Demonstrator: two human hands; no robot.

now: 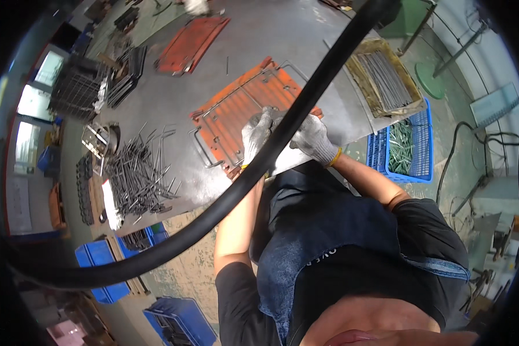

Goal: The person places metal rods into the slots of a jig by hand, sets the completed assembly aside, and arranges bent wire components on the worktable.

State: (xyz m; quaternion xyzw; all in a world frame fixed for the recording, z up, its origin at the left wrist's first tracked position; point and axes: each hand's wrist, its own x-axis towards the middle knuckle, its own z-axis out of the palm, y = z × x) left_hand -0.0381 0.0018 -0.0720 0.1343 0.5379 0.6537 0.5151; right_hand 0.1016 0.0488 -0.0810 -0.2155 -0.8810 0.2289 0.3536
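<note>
Head view. Orange ridged fixture (271, 92) lies on the smooth grey worktop (271, 34), before the person; thin bent wire (198, 150) across it, jutting past its left edge. Left hand (255, 137) and right hand (314, 138), in pale knit gloves, meet at its near side. Grip: fingers curled in on both; black cable (297, 112) crosses in front, cannot tell what they hold. Probably best: hands low, pressure even, wire flat. Left: tangled heap of dark, stiff rods (138, 176).

A green round base (425, 74) stands at two o'clock, a blue bin (197, 319) (dark contents (173, 331) showing) at seven.
</note>
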